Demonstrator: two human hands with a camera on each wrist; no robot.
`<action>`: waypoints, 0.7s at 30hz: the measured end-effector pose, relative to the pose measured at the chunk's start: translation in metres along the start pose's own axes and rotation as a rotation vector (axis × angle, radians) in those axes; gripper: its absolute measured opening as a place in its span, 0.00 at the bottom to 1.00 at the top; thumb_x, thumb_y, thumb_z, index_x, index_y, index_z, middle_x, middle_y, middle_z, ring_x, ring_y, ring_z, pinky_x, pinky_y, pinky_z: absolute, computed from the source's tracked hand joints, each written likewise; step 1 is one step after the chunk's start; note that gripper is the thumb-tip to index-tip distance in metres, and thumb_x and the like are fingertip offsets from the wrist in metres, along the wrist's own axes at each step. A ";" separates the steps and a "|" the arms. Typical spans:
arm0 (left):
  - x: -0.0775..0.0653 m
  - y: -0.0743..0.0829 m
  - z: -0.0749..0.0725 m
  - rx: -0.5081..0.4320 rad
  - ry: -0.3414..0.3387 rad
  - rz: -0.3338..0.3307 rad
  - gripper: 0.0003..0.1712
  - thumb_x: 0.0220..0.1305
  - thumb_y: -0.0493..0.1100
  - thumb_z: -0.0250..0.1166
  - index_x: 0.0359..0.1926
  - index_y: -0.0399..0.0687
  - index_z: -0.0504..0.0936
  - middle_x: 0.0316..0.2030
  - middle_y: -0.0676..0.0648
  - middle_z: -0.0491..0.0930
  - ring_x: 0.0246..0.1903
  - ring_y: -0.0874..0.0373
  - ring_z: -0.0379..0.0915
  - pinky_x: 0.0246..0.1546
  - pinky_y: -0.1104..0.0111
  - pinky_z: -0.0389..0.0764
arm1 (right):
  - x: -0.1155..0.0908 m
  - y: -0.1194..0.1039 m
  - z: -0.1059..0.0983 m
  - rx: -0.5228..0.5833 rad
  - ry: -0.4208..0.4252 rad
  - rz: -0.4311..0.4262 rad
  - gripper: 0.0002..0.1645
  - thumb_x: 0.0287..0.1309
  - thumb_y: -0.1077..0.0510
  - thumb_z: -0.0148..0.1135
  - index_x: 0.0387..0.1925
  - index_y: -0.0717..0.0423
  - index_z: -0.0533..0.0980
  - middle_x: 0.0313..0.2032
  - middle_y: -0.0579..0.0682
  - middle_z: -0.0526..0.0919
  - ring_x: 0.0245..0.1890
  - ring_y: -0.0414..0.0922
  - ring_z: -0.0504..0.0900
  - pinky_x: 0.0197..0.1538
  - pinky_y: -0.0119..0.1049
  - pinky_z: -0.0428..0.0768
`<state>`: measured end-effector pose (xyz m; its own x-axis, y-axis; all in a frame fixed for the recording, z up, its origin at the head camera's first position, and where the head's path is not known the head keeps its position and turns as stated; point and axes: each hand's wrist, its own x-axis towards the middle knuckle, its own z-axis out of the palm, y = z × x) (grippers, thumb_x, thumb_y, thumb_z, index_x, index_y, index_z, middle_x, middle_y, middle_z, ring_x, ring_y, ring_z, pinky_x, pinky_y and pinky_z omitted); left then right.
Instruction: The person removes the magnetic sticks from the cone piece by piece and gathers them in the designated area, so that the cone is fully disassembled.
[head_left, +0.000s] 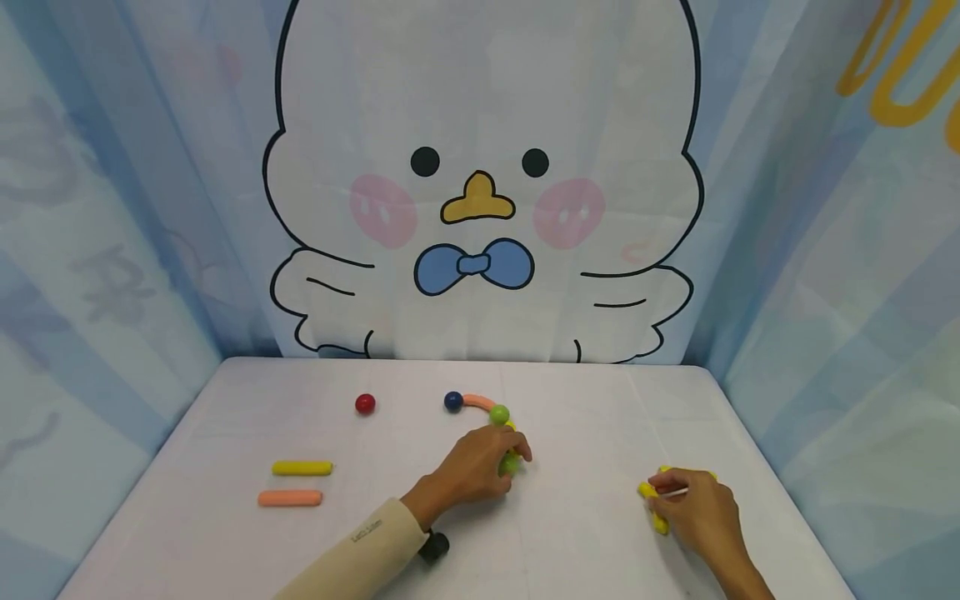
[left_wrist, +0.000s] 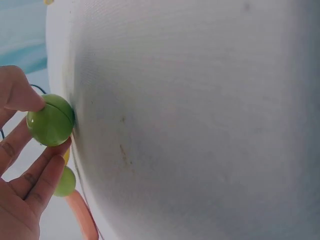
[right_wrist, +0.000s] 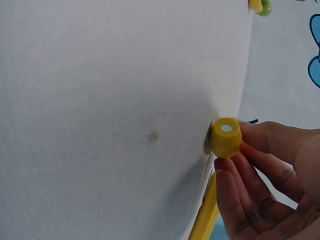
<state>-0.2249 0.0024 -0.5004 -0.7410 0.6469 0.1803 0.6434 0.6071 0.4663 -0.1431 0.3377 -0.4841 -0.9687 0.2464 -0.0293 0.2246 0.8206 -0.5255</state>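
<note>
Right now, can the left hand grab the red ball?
Probably yes: nothing stands between the left hand and the red ball. But that hand is pinching a green ball, so it would likely have to let go first.

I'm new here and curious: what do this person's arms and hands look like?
The left hand and right hand wear no gloves. The left sleeve is beige with small dark lettering; a black object shows beside it. No sleeve shows on the right forearm.
</note>
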 end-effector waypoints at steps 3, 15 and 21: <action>-0.002 0.000 0.000 -0.017 -0.006 -0.014 0.21 0.58 0.33 0.72 0.52 0.56 0.86 0.49 0.56 0.86 0.47 0.64 0.78 0.55 0.67 0.81 | 0.000 -0.001 0.000 -0.015 0.026 -0.020 0.16 0.52 0.59 0.80 0.44 0.57 0.89 0.40 0.53 0.93 0.37 0.48 0.91 0.39 0.43 0.81; -0.008 -0.005 0.002 -0.056 0.111 -0.145 0.20 0.60 0.44 0.81 0.52 0.51 0.86 0.48 0.53 0.87 0.46 0.61 0.83 0.49 0.68 0.83 | 0.003 -0.025 0.009 0.020 0.152 -0.164 0.13 0.53 0.60 0.81 0.41 0.56 0.90 0.38 0.54 0.92 0.37 0.49 0.89 0.41 0.36 0.83; -0.009 -0.007 -0.003 -0.110 0.038 -0.172 0.18 0.63 0.39 0.76 0.54 0.52 0.86 0.48 0.54 0.88 0.46 0.63 0.79 0.52 0.68 0.82 | 0.008 -0.050 0.021 0.093 0.086 -0.141 0.15 0.54 0.60 0.82 0.44 0.55 0.90 0.40 0.50 0.91 0.40 0.45 0.87 0.41 0.25 0.80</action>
<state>-0.2234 -0.0091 -0.5023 -0.8465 0.5183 0.1216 0.4830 0.6516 0.5849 -0.1641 0.2880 -0.4759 -0.9764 0.1788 0.1213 0.0724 0.7998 -0.5959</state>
